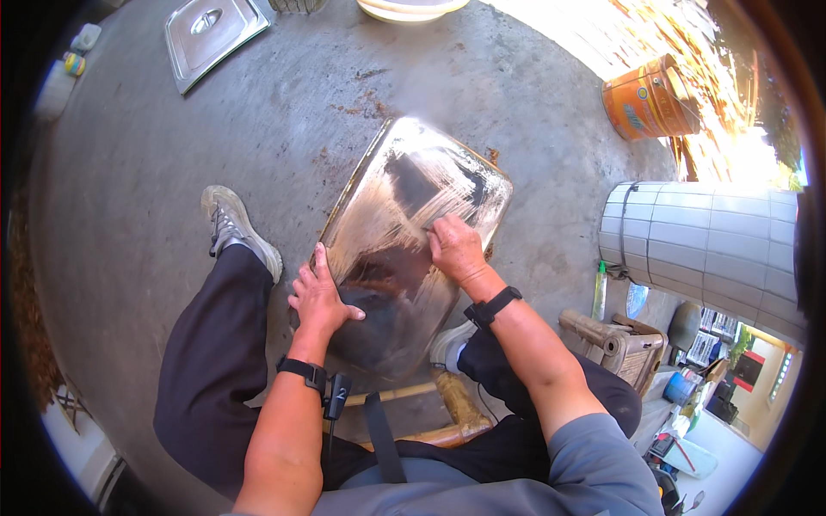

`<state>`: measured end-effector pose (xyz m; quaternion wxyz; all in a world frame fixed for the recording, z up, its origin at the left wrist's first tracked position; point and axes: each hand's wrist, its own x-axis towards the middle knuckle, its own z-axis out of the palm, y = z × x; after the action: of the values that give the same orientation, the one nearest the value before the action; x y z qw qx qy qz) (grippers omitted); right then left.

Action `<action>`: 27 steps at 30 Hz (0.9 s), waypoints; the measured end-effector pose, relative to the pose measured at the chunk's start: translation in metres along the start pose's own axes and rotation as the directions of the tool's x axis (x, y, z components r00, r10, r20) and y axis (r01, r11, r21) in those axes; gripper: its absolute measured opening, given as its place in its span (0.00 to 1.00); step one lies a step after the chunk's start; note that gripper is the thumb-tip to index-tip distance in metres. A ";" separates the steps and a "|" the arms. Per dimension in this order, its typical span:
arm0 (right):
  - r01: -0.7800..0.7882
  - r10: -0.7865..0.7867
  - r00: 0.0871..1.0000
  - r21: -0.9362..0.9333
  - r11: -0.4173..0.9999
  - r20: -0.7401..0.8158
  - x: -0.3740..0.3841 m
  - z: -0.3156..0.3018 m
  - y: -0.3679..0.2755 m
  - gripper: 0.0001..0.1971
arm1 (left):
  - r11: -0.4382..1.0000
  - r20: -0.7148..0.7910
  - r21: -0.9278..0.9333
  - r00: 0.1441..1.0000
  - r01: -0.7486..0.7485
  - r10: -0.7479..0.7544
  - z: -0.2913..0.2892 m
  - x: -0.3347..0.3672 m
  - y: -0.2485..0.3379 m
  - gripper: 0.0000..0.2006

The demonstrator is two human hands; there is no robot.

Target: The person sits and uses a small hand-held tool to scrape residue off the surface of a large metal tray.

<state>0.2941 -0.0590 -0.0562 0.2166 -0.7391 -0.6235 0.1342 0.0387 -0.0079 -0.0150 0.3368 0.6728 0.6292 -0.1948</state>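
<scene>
A large rectangular metal baking pan (361,230) rests tilted between my legs, its broad face up. Dark, burnt-looking patches cover much of it, with bright scraped streaks across the upper and right parts. Along its left edge my left hand (320,301) holds on, thumb over the face and the other fingers spread at the rim. My right hand (458,249) is closed and pressed to the face right of the middle. Something small and pale barely shows at its fingertips; I cannot make out what it is.
A steel lid (215,39) lies on the concrete floor (129,189) at far left. An orange bucket (650,99) stands far right, near a white-tiled pillar (697,228). A bamboo stool (624,348) is at right. A pale basin (411,9) shows at the top edge.
</scene>
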 end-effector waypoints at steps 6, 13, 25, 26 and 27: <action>-0.170 0.150 0.981 -0.175 0.970 -0.125 0.018 -0.008 0.024 0.04 | 1.000 0.001 0.009 1.000 -0.004 0.004 -0.002 0.002 0.004 0.72; -0.209 0.176 0.968 -0.188 0.960 -0.179 0.028 -0.023 0.031 0.04 | 0.999 -0.036 0.015 0.999 -0.031 0.031 -0.002 0.002 0.005 0.72; -0.395 0.339 0.903 -0.199 0.897 -0.265 0.020 -0.049 0.072 0.05 | 0.999 -0.020 0.032 1.000 -0.023 0.024 0.001 0.002 0.005 0.72; -0.422 0.374 0.888 -0.152 0.894 -0.269 0.012 -0.052 0.071 0.05 | 0.999 -0.022 0.030 1.000 -0.017 0.018 0.001 0.001 0.002 0.72; -0.446 0.406 0.872 -0.104 0.889 -0.273 0.005 -0.055 0.068 0.05 | 0.999 -0.023 0.029 0.999 -0.021 0.022 0.000 0.001 0.000 0.72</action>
<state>0.3795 -0.0715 -0.0411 0.1949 -0.8846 -0.4222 0.0351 0.0387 -0.0073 -0.0152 0.3218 0.6865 0.6231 -0.1922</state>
